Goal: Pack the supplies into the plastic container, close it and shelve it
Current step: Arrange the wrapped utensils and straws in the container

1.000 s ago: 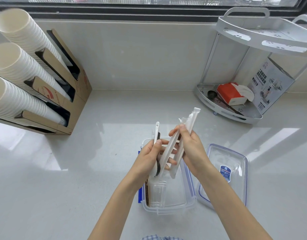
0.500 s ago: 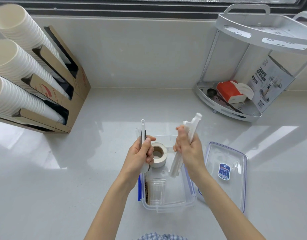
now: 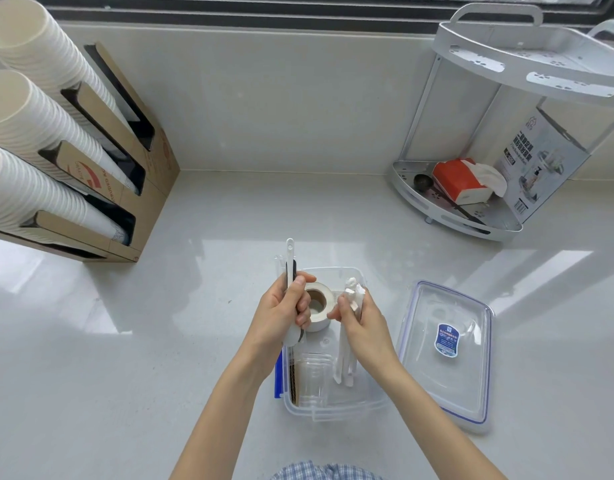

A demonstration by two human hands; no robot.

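Observation:
A clear plastic container [image 3: 336, 412] sits open on the counter in front of me. Inside it lie a roll of tape [image 3: 319, 299], a clear plastic cup [image 3: 312, 379] and a dark strip along its left wall. My left hand [image 3: 281, 313] grips a white spoon and a dark utensil [image 3: 290, 261], held upright over the container's left side. My right hand [image 3: 361, 323] holds a bundle of white wrapped straws [image 3: 345, 362], their lower ends down inside the container. The clear lid [image 3: 447, 375] with blue seal lies flat to the container's right.
A cardboard dispenser [image 3: 132, 174] with stacks of white paper cups stands at the left. A white two-tier corner shelf [image 3: 471, 216] at the back right holds a red tissue pack, a dark scoop and a printed box. A wall and window sill run behind.
My hands have separated; the right hand has lowered the wrapped straws into the container. The left hand keeps the spoon and dark utensil upright. The tape roll has come into sight.

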